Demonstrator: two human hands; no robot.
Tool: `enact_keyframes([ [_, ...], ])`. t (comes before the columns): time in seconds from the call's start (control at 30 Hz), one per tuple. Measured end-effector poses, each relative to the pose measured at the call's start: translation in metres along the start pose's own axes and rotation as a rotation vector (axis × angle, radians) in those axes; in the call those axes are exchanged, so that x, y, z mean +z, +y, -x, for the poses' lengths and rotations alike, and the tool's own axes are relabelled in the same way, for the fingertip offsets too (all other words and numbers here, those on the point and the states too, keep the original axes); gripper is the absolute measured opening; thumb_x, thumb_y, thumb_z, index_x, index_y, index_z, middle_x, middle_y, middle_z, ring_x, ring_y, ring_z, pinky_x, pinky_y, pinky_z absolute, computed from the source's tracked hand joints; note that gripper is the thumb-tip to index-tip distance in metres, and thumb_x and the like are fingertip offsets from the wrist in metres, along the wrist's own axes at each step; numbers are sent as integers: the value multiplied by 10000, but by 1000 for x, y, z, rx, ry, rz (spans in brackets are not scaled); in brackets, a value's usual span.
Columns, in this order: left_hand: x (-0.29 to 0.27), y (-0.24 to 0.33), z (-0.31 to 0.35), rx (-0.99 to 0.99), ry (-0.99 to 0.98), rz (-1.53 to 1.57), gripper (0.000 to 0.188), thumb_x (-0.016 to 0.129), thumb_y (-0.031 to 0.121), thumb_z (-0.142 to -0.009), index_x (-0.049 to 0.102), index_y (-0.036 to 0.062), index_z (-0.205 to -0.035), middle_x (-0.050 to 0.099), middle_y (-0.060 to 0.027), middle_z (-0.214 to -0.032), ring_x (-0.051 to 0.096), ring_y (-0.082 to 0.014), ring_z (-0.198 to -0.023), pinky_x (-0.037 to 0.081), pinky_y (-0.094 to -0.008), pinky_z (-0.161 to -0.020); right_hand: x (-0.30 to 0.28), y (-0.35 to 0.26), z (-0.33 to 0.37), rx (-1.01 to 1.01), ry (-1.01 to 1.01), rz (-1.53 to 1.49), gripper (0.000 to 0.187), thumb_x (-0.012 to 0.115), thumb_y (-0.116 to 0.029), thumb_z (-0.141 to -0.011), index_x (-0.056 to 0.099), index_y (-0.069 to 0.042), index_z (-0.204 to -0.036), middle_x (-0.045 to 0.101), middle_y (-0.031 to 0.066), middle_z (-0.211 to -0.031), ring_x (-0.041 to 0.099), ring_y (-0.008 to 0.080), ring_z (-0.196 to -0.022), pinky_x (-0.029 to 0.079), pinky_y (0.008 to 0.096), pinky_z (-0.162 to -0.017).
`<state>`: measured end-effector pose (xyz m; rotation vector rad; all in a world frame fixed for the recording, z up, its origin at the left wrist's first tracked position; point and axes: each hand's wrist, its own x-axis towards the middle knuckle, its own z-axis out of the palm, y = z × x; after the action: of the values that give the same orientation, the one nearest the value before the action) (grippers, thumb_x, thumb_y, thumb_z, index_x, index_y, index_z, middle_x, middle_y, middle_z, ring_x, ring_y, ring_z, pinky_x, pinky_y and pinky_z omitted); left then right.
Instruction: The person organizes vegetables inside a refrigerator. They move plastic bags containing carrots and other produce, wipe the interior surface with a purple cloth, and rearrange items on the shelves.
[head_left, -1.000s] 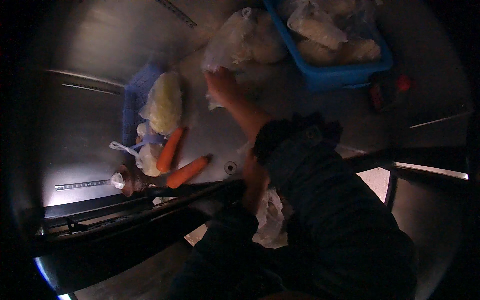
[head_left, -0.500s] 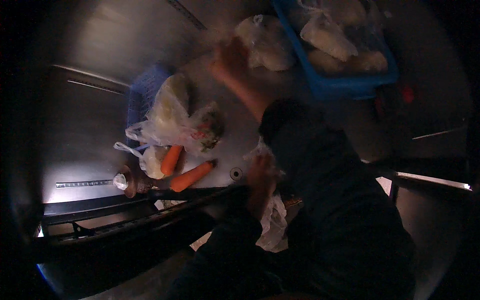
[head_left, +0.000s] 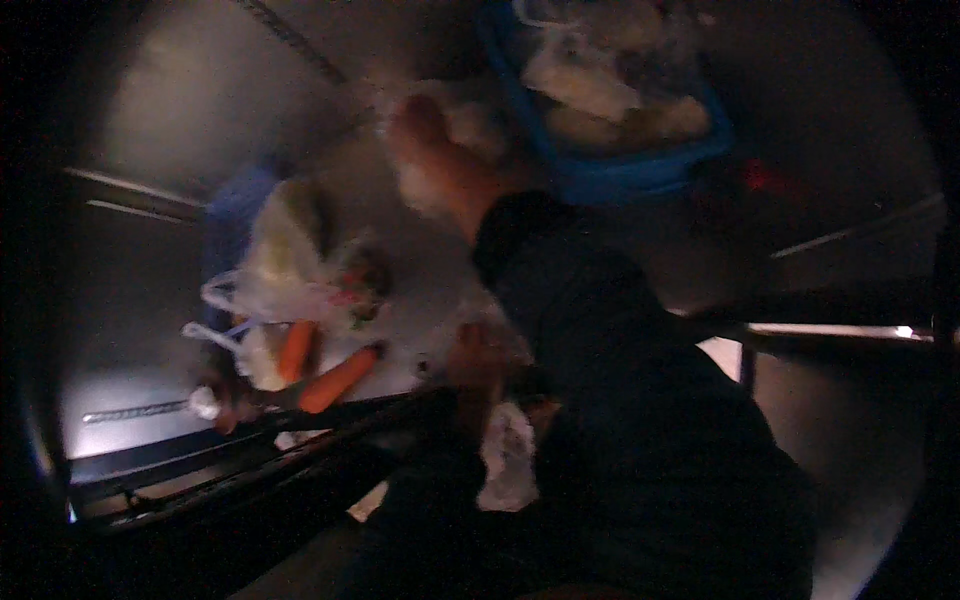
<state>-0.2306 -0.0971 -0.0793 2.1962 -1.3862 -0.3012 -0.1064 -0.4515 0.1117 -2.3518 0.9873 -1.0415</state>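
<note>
My right hand [head_left: 425, 135] reaches to the back, closed on a clear plastic bag of pale contents [head_left: 478, 130]; motion blurs the fingers. Nearer the front edge, my left hand [head_left: 474, 358] is closed on a thin clear plastic bag [head_left: 509, 455], which hangs below it past the edge. What that bag holds is hidden. To the left lie two carrots [head_left: 340, 378], one partly over a small tied bag [head_left: 263, 362]. Behind them rests a bag of pale green vegetables [head_left: 280, 245], beside a bag with red and green pieces [head_left: 360, 285].
A blue plastic basin [head_left: 640, 178] with several bagged pale items stands at the back right. A blue-purple basket [head_left: 228, 220] is at the left wall. A brown rounded object with a white top [head_left: 222, 402] sits by the dark front ledge [head_left: 300, 470]. Metal walls enclose the dim space.
The view has shifted, moving the scene left and slightly down. My right hand has moved onto the back bag, which has come slightly nearer. My left hand stays near the front edge.
</note>
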Motion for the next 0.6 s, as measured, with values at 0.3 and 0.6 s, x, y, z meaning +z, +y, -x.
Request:
enact_keyframes([
  [0.3, -37, 26, 14, 225, 274, -189, 304, 627, 173, -771, 569, 49, -1043, 554, -123, -992, 571, -313, -848, 492, -393, -704, -207, -13, 71, -227, -94, 257, 264, 568, -262, -816, 660, -54, -949, 658, 146, -902, 622, 334, -853, 500, 427, -749],
  [0.6, -32, 56, -2, -22, 86, 248, 347, 635, 103, -731, 577, 59, -1070, 561, -105, -978, 568, -277, -871, 505, -356, -674, -251, 2, 24, -239, -260, 149, 275, 575, -275, -820, 653, -47, -951, 653, 159, -911, 623, 338, -855, 500, 439, -751],
])
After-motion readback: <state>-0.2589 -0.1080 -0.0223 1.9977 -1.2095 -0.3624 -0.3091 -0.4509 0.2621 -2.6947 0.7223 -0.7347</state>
